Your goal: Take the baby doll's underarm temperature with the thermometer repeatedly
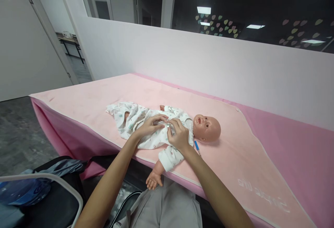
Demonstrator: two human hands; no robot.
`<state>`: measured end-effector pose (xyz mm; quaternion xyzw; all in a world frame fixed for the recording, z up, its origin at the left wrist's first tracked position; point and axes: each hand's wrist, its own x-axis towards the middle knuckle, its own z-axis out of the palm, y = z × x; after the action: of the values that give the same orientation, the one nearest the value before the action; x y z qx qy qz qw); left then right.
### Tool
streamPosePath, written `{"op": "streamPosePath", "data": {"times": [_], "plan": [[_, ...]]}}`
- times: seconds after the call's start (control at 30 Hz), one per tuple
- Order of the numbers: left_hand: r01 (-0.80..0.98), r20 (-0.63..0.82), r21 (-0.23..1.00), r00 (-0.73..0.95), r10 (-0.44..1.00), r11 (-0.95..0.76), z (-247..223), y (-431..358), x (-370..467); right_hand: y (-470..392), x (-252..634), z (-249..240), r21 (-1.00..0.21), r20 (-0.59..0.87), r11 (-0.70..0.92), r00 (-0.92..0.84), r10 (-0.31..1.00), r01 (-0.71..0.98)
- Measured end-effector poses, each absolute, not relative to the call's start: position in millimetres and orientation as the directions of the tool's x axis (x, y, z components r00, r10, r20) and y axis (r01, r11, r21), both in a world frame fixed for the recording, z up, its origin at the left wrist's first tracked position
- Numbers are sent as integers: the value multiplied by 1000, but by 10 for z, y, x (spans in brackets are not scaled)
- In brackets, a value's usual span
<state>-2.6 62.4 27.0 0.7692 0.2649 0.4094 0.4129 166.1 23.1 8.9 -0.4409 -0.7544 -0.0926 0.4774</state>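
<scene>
A baby doll [208,129] lies on its back on the pink-covered table, its head to the right. It wears a white printed outfit [156,141], and one arm hangs over the table's front edge. My left hand [152,124] rests on the doll's front, fingers bent toward the middle of the chest. Close beside it, my right hand [179,133] has thumb and fingers pinched together at the outfit's front. Between the fingertips a small pale piece of the outfit shows, perhaps a fastener; its exact kind is too small to tell.
A blue-capped pen-like thing [197,146] lies beside the doll's neck. The pink table cover [86,99] reaches a white wall with a dark window above. At the lower left stands a chair [60,186] with a large blue bottle [24,190] on it.
</scene>
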Motion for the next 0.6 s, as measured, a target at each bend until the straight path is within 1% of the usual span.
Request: {"op": "streamPosePath", "data": {"times": [0.17, 0.43, 0.6], "plan": [[98, 432, 821, 535, 726, -562, 261, 639, -37, 261, 1660, 63, -267, 784, 562, -163, 600, 783], [105, 436, 812, 545, 716, -575, 247, 655, -33, 248, 1663, 96, -280, 765, 553, -166, 622, 784], [104, 443, 805, 550, 708, -584, 234, 659, -39, 236, 1656, 116, -277, 735, 517, -168, 657, 810]]}}
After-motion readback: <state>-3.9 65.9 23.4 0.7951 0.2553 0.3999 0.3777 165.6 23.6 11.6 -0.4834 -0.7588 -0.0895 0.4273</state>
